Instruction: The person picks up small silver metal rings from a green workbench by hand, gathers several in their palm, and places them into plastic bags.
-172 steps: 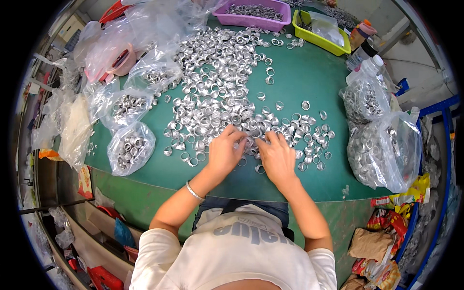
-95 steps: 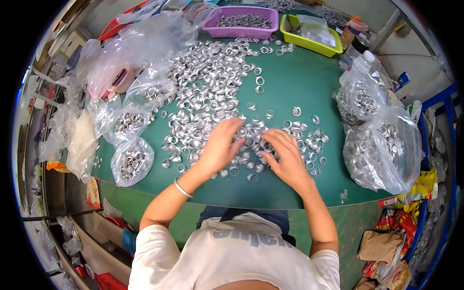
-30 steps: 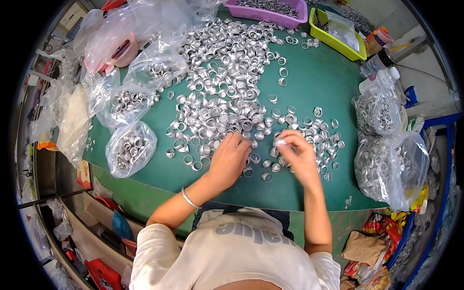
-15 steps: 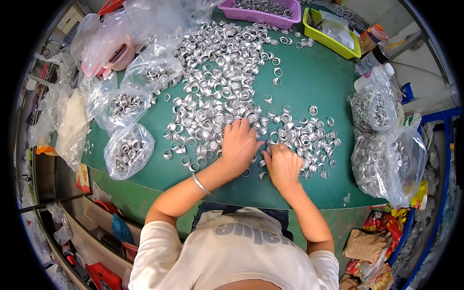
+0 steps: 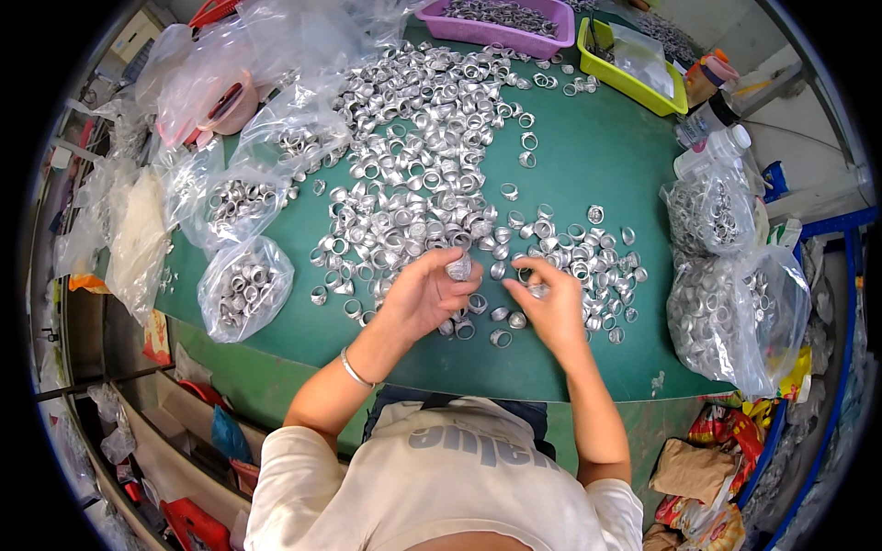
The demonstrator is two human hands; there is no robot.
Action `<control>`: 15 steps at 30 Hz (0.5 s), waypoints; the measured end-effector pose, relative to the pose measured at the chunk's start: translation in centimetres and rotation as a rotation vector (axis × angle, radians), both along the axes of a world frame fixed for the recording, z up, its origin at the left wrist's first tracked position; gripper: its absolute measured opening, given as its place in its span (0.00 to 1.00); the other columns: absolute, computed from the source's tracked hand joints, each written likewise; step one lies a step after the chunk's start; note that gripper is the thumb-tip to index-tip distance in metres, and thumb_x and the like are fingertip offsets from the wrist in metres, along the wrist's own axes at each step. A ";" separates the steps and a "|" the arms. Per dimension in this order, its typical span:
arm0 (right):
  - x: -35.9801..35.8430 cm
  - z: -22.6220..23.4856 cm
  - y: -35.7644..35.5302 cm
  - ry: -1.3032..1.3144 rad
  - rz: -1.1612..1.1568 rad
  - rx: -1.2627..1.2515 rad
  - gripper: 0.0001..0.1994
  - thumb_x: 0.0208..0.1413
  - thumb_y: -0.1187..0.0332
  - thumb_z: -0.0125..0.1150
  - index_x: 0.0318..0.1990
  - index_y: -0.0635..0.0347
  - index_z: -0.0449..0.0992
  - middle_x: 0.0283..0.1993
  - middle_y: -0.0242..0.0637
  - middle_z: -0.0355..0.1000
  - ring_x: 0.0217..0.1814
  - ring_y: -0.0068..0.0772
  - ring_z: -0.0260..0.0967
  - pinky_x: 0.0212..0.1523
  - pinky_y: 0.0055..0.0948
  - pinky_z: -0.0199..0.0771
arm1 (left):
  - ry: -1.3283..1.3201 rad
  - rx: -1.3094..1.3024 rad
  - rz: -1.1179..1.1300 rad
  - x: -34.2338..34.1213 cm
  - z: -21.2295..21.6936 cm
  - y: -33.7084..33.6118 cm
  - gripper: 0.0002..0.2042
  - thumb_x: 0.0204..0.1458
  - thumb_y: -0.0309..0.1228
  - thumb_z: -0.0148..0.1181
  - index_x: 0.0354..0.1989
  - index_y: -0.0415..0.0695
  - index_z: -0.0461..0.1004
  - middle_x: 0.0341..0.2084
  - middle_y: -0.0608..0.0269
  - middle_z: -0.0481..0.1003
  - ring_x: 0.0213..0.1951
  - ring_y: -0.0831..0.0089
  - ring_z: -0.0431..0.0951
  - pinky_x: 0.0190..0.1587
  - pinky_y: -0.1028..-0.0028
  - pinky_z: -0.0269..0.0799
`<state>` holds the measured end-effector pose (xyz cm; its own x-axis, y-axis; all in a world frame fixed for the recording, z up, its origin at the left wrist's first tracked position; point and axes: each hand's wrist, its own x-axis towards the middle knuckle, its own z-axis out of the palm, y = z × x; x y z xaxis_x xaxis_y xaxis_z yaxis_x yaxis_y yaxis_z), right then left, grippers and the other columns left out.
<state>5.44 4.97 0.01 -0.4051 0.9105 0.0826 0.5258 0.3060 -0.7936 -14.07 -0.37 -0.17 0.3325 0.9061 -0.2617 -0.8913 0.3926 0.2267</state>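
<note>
From my remote station I saw the left hand (image 5: 421, 299) extended forward, palm inward, pinching one ring (image 5: 459, 267) just beyond its thumb, while the right hand (image 5: 556, 303) reached forward with thumb and forefinger tips parted; I could not tell whether it gripped the ring below its fingers. The pinched ring's broad face pointed up toward my camera, long axis roughly fore-and-aft. Left to right, I logged a small clear bag (image 5: 246, 289), the ring pile (image 5: 418, 165), loose rings (image 5: 498, 270) obstructing the gap between the hands, a smaller ring cluster (image 5: 588, 262) and a large clear bag (image 5: 730, 317).
</note>
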 end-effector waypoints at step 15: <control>1.5 0.9 0.3 0.766 -0.069 -1.062 0.09 0.56 0.73 0.46 0.30 0.69 0.71 0.15 0.25 0.57 0.10 0.14 0.48 0.11 0.16 0.42 | 0.081 -0.087 0.051 1.5 -1.0 -1.8 0.15 0.56 0.28 0.49 0.49 0.32 0.66 0.31 0.62 0.72 0.31 0.78 0.74 0.35 0.82 0.75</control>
<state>6.90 5.23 0.88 -0.5262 0.6905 -0.4963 -0.1742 -0.6588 -0.7319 -12.57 -2.22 -1.20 0.2610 0.8940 -0.3641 -0.8909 0.3683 0.2656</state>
